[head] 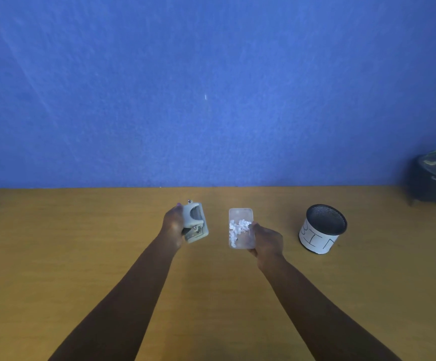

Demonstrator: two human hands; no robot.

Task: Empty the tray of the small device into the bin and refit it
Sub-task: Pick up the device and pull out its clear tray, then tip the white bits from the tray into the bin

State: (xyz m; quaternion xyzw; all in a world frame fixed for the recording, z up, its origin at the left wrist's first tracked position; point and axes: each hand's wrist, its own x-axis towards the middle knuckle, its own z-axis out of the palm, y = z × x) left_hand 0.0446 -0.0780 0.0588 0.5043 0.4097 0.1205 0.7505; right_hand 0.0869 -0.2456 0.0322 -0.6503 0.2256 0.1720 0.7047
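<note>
Left hand (172, 223): holds the small device (195, 222)
Right hand (267, 241): holds the clear tray (240, 227), bits inside
Bin (322, 228): right of tray, apart

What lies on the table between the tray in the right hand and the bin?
Nothing. In the head view, only bare wooden table separates the tray, held in the right hand, from the bin.

A single head-worn wide-angle view looks forward and down over the surface (81, 243), which fills the lower frame; a blue wall (211, 87) fills the upper half.
</note>
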